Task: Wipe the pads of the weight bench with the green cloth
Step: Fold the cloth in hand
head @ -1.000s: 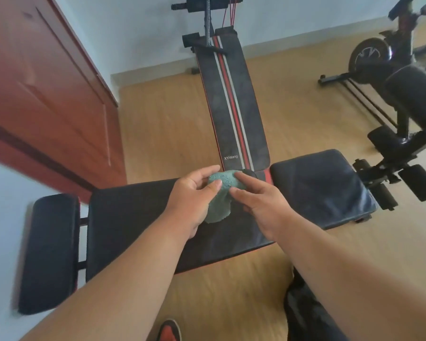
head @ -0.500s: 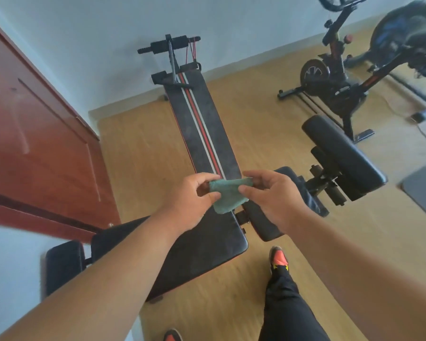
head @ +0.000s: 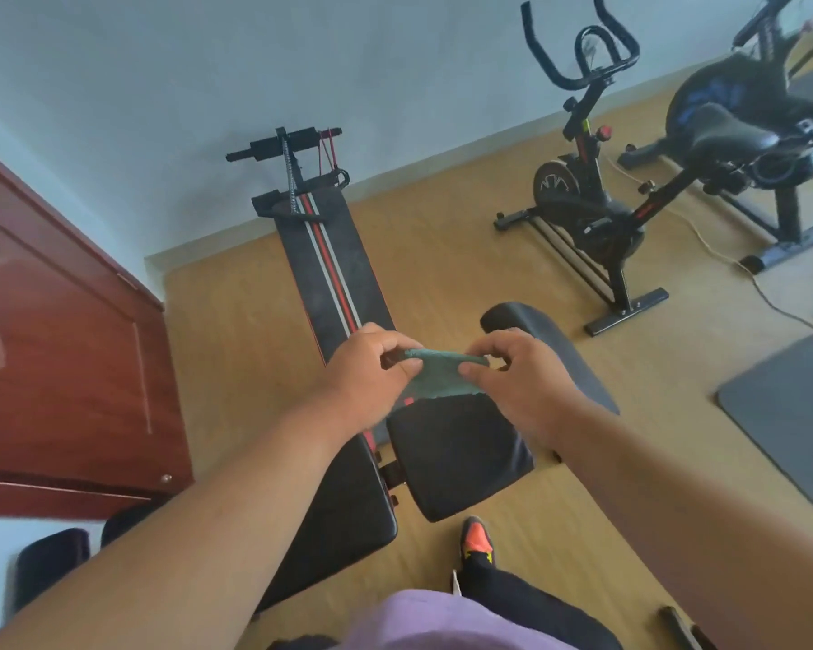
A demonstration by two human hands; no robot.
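The green cloth [head: 437, 375] hangs stretched between my two hands in the air above the weight bench. My left hand [head: 372, 368] pinches its left edge and my right hand [head: 512, 372] pinches its right edge. Below them lie the bench's black pads: the seat pad [head: 461, 462] directly under the cloth, the long back pad [head: 343, 518] running down-left under my left forearm, and a round leg roller pad [head: 559, 349] partly hidden behind my right hand. A small black headrest pad [head: 48, 565] shows at the lower left.
A sit-up board [head: 329, 260] with red and white stripes lies on the wooden floor beyond the bench. Two exercise bikes [head: 592, 199] stand at the right with a cable on the floor. A grey mat [head: 789, 415] lies far right. A red-brown door [head: 57, 358] stands left.
My view has lifted and swung right, so the bench sits lower in the frame. Both hands raised the cloth off the pad and pulled it out from a bunched lump into a flat strip.
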